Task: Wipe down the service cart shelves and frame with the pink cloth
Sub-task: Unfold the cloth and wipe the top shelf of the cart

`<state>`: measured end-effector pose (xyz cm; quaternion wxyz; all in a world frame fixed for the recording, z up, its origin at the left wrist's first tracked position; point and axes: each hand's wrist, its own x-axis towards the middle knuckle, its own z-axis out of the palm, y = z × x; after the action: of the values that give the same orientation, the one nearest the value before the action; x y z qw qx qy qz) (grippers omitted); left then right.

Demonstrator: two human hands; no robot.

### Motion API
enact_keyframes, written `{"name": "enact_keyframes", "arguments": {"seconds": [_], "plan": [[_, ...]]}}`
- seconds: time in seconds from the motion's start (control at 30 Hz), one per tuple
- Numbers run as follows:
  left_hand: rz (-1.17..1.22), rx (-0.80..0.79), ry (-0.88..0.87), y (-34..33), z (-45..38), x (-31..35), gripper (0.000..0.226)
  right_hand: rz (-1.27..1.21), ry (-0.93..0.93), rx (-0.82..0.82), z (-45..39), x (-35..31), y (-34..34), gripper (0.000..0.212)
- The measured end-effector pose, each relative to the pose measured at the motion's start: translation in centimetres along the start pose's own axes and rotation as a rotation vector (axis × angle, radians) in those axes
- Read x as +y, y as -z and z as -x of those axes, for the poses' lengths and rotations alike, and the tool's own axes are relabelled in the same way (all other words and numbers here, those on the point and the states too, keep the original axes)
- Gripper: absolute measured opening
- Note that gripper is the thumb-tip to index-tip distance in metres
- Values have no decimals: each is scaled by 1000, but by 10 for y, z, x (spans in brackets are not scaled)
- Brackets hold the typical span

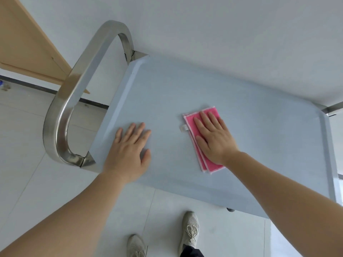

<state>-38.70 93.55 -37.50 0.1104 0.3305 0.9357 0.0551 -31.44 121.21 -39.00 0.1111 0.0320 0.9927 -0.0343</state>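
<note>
Overhead: right hand (213,138), fingers straight, presses folded pink cloth (203,145) flat on pale blue top shelf (259,136) of service cart. Left hand (130,153) flat, fingers spread, near steel handle (74,101). Sneakers (189,227) on floor below.

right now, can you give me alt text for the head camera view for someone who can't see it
A person's right hand presses a folded pink cloth flat on the pale blue top shelf of a service cart, while the left hand rests flat on the shelf nearer the curved steel handle. Two sneakers show on the tiled floor below.
</note>
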Motion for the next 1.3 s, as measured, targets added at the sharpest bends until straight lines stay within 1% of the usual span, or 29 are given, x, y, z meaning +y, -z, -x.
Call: {"name": "enact_keyframes", "arguments": {"seconds": [0.1,0.23,0.33,0.5,0.63,0.73,0.87,1.03,1.3], "plan": [[4,-1,1,-1,0,-2,62,0,-44,29,-34,22,9,66],[34,16,66,-1,0,-2,63,-6,-120,61,-72,49,18,65],[44,16,70,0,0,-2,64,-13,-172,71,-92,62,23,64],[37,16,78,-2,-1,-3,63,-14,-233,94,-108,67,24,61],[44,30,78,-2,0,-1,61,-16,-252,71,-106,61,22,62],[47,34,80,-3,0,-1,60,-22,-251,60,-102,48,20,62],[38,35,77,-4,0,-2,60,-6,-158,36,-82,15,14,64],[51,40,73,-5,0,-4,59,-2,-55,5,-37,-30,7,68],[70,58,74,-4,0,-3,61,-67,-6,-20,40,-105,-12,64]]}}
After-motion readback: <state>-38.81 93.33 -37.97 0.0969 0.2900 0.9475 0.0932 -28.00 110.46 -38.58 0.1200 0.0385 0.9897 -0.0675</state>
